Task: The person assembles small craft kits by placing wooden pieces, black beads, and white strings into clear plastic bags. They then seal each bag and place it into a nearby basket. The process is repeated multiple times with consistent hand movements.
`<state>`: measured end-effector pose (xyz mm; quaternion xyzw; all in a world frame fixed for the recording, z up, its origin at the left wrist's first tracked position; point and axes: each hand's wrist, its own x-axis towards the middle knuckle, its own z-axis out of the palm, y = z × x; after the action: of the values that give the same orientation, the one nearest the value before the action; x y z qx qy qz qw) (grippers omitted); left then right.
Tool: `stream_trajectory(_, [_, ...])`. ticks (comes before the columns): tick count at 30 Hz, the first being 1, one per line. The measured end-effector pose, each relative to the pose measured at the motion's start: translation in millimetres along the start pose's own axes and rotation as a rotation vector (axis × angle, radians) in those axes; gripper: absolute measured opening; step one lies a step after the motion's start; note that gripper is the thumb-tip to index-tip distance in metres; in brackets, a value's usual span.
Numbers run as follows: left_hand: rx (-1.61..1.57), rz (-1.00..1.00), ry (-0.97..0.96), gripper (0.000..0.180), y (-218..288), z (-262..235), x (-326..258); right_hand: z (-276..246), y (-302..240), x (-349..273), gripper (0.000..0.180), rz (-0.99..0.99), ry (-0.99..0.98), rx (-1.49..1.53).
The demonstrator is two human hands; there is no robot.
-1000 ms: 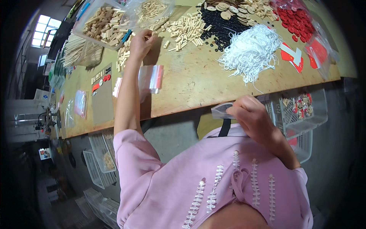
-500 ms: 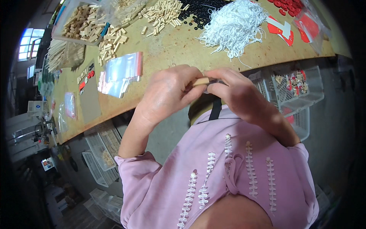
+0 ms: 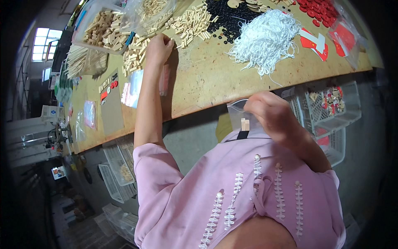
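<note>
My left hand (image 3: pixel 158 50) reaches over the table to the near edge of the small wooden dowels (image 3: pixel 191 25), next to the wooden blocks (image 3: pixel 134 54). Its fingers are curled together, and whatever they may hold is hidden. My right hand (image 3: pixel 271 111) is closed on the rim of a clear plastic bag (image 3: pixel 237 111), held in front of my body just off the table's edge. A few wooden blocks (image 3: pixel 245 124) lie inside this bag.
Flat clear bags (image 3: pixel 133 89) lie under my left forearm. Around the table (image 3: pixel 199 79) are white strings (image 3: pixel 265 39), black rings (image 3: pixel 222 16), red discs (image 3: pixel 317 10) and a plastic tub (image 3: pixel 83 35) of blocks. Crates (image 3: pixel 331 108) stand below on the right.
My left hand has left my right hand and moved forward to the wooden pieces. My right hand keeps the bag, now hanging lower with blocks showing inside. The view has shifted slightly.
</note>
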<state>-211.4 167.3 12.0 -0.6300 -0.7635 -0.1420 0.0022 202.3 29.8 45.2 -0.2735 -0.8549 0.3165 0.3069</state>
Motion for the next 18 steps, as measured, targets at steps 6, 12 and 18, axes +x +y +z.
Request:
stream_trajectory(6, [-0.369,-0.039,-0.103,0.028,32.8,-11.3,-14.0,2.7,15.6,-3.5,0.022,-0.056,0.081,0.076])
stream_trajectory(12, [-0.337,-0.06,-0.139,0.028,45.2,-13.7,-26.2,-2.9,11.8,-1.2,0.021,-0.059,0.047,0.105])
stream_trajectory(18, [-0.49,-0.044,0.028,0.02,65.9,-26.8,-55.2,-8.3,8.9,0.6,0.018,-0.046,0.046,0.066])
